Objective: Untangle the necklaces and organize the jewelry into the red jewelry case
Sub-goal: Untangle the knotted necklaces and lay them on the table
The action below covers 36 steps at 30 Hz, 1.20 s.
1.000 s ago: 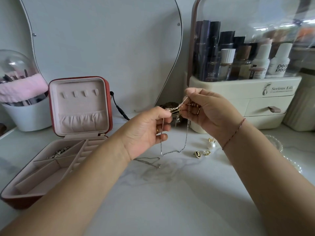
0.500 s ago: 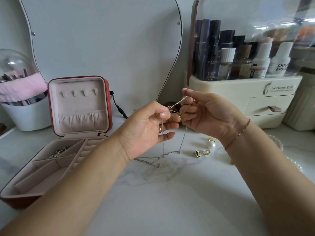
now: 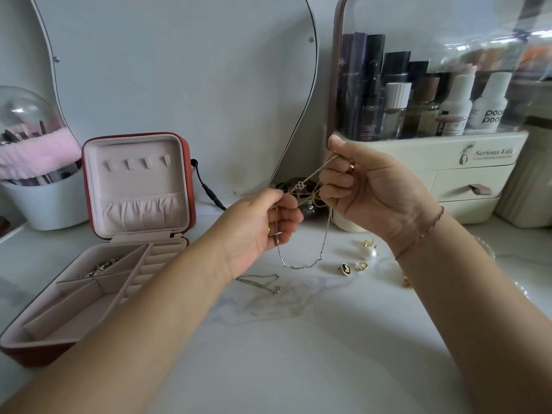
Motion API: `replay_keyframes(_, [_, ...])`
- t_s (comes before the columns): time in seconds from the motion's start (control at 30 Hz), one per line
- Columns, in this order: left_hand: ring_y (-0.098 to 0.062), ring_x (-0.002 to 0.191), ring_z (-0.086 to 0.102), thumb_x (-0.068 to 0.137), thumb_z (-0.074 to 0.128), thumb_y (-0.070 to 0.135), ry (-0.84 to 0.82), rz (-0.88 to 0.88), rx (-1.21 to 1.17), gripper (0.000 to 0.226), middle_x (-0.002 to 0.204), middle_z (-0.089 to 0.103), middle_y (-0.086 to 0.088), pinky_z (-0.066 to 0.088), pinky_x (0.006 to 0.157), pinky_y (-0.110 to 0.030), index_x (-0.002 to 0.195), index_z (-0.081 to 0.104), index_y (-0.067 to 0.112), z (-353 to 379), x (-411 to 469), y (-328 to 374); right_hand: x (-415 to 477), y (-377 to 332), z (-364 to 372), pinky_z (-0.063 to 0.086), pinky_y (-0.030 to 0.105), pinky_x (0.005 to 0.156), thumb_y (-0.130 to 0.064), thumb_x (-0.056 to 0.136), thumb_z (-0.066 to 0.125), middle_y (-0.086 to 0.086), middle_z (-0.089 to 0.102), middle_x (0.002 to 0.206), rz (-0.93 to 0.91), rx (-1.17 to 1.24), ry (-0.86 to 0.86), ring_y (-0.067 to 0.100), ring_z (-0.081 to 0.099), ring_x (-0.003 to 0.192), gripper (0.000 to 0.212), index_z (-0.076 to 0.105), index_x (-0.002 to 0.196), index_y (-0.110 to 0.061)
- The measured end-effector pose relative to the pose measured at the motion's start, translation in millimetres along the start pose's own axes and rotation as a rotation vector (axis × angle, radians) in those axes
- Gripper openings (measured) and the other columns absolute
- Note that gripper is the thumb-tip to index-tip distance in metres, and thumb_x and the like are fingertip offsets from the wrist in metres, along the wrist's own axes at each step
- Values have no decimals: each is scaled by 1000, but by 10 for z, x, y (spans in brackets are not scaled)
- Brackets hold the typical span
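One chain tangle [image 3: 302, 187] was pinched by left hand [image 3: 254, 234] and right hand [image 3: 376, 192]; silvery jewelry [image 3: 101, 266] was held in the case [image 3: 41, 352].

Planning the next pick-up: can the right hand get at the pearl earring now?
Not right away, probably: the right hand pinches the tangled chains, as does the left hand. The pearl earring lies uncovered below its wrist, so once freed the way looks open.

White marble countertop [image 3: 298, 369], pale wall [image 3: 179, 70]
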<state>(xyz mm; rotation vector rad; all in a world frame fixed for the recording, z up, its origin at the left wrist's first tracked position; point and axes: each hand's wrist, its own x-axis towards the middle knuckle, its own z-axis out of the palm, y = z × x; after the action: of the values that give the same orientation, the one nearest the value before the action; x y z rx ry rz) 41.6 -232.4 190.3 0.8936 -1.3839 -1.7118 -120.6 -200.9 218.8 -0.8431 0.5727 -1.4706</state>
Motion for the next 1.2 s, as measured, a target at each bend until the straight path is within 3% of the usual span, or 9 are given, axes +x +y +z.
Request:
replay_keyframes(0.23, [-8, 52, 62, 100, 47, 21, 45, -51, 118, 25, 65, 71, -2, 48, 52, -17, 86, 65, 12, -6, -20, -18, -15, -15, 11, 22, 17, 50, -18, 90, 52, -6, 41, 55, -77, 3, -64, 4, 32, 47, 17, 42, 76, -19])
replay_keyframes(0.43, [-11, 66, 65, 91, 57, 15, 7, -112, 434, 15, 78, 75, -6, 48, 66, -21, 79, 65, 13, -8, -79, -47, -32, -25, 49, 37, 20, 63, -20, 92, 52, -8, 52, 58, -158, -40, -92, 5, 45, 56, 17, 50, 76, -21])
replay_keyframes(0.57, [-9, 65, 60, 86, 59, 15, -32, -166, 591, 15, 75, 74, -1, 44, 64, -21, 73, 67, 13, 10, -84, -63, -47, -40, 49, 44, 21, 69, -20, 90, 53, -7, 56, 62, -169, 29, -136, 6, 51, 62, 10, 52, 79, -21])
replay_keyframes(0.77, [-7, 63, 52, 78, 68, 13, 15, -114, 774, 4, 70, 65, 6, 39, 57, -20, 76, 69, 16, -21, -70, -105, -78, -38, 71, 35, 15, 59, -20, 88, 53, -8, 60, 69, -166, -43, -146, 4, 49, 62, 11, 54, 77, -21])
replay_keyframes(0.9, [-6, 63, 50, 78, 71, 8, -36, -96, 771, 13, 73, 63, 6, 36, 49, -12, 76, 67, 19, -36, -68, -100, -77, -24, 87, 23, 18, 61, -17, 88, 51, -6, 59, 72, -190, -84, -179, 5, 41, 61, 9, 53, 80, -20])
replay_keyframes(1.07, [7, 51, 50, 75, 75, -3, -82, -13, 688, 24, 75, 59, 4, 34, 48, -4, 84, 64, 16, -58, -88, -67, -75, 8, 110, 27, 13, 51, -7, 85, 50, 0, 62, 75, -195, -155, -220, 4, 36, 55, 11, 55, 92, -15])
replay_keyframes(1.2, [4, 61, 53, 81, 70, 0, -70, 51, 615, 21, 77, 62, 5, 39, 55, -7, 85, 65, 20, -48, -76, -50, -78, 16, 127, 30, 12, 50, -3, 84, 48, 3, 63, 76, -186, -137, -260, 5, 34, 53, 15, 54, 95, -11])
